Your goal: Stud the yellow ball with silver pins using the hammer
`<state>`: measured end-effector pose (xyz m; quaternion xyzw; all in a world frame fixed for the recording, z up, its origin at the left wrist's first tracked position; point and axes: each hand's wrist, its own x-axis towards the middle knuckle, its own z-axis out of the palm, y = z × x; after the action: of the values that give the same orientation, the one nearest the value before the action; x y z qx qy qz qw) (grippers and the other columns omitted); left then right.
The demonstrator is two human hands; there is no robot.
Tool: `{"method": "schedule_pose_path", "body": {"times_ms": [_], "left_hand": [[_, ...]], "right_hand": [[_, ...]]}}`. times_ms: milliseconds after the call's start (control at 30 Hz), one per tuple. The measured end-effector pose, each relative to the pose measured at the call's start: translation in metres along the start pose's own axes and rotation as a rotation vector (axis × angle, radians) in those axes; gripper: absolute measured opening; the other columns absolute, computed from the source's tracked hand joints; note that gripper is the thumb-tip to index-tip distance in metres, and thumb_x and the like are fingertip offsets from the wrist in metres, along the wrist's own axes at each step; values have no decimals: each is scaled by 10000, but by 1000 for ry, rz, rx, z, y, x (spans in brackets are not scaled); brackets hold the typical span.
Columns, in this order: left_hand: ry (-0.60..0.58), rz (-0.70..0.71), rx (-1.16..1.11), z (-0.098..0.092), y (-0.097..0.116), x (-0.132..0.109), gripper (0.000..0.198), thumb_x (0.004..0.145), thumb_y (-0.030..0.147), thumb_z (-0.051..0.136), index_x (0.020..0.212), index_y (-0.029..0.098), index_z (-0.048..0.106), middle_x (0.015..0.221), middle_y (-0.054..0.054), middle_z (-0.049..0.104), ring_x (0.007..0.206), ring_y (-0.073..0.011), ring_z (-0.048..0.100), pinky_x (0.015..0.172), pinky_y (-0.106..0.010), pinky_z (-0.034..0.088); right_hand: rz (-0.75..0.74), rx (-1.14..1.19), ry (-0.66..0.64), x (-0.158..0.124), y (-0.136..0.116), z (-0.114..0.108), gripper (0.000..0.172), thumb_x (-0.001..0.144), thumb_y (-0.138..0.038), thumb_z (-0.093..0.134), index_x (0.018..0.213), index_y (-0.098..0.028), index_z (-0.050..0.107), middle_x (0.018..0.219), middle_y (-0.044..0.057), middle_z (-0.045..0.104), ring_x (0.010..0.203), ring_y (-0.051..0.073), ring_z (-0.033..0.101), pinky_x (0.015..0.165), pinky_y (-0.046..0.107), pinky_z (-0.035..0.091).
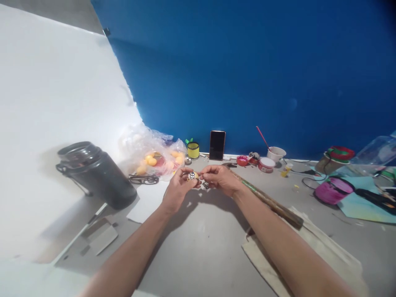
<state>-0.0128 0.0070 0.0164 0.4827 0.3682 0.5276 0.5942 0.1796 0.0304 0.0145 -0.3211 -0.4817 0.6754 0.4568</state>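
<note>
My left hand [177, 187] is closed on a small ball [192, 176], part orange and part covered with shiny mirror bits, held above the grey table [201, 243]. My right hand [221, 178] meets it from the right, its fingers pinched on a small shiny piece [206, 184] right beside the ball. Both forearms reach in from the bottom of the view.
A black jug [97, 173] lies at the left by a white board [55, 123]. Behind the hands: a plastic bag of orange balls [154, 159], scissors [144, 179], yellow cup [193, 150], upright phone [217, 144], small pots, a long stick [269, 202], and pink and teal clutter at right.
</note>
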Motion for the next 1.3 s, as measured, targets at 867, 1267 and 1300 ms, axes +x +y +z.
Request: {"method": "schedule_pose_path", "body": {"times_ms": [867,1267,1300], "left_hand": [[24,117,554,5,2,-3,227,681,132,714,853,202,583,721,53,525,627,-112,432,578,-242,343],[-17,119,772,5,3,-7,170,759,187,598,902,216,512,787,45,495,686,-130,444,635,-272,373],[-21,118,779,5,3,-7,167,766,195,593,909,217,509,798,41,500,698,-134,452,645,-275,382]], "right_hand": [[58,-149,10,0,9,12,335,567,-381,933,739,-165,744,641,-10,649,535,75,455,525,236,334],[80,-152,10,1,12,9,326,554,-374,922,730,-159,752,641,-9,638,545,74,439,534,243,326],[83,-149,10,1,12,9,321,554,-371,920,729,-158,753,644,-8,640,545,74,441,537,245,329]]}}
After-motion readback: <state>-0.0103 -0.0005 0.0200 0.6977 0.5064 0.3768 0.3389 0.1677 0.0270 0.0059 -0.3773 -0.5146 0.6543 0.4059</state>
